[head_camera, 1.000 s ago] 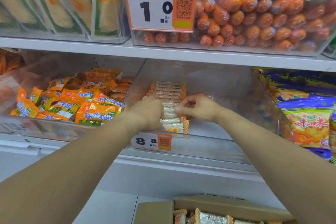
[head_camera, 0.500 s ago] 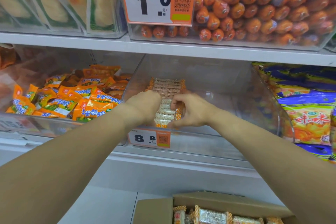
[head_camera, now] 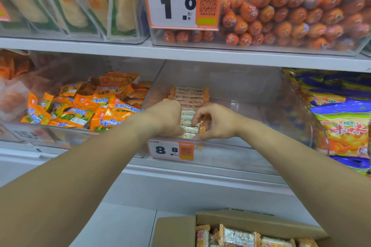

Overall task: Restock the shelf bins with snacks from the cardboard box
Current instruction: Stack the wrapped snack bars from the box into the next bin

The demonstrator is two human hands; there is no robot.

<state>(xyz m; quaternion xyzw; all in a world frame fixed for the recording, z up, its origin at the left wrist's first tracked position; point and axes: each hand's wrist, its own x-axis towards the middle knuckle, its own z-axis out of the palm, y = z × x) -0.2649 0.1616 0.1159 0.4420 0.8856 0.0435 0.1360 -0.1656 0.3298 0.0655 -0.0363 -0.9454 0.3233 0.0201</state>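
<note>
Both hands reach into the clear bin at the centre of the frame, on the lower shelf. A single row of snack bars runs front to back along the bin's left side. The left hand sits against the left of the row with its fingers curled down over the bars; how firmly it grips them is hard to tell, since the fingertips are hidden. The right hand curls around the right ends of the nearest bars, thumb low at the bin's front edge. Below the hands, a price tag reading 8.8 hangs on the bin's front. At the bottom right of the frame the cardboard box stands open with more wrapped bars inside. Orange packets fill the bin at centre left, and orange sausages fill the upper right bin.
</note>
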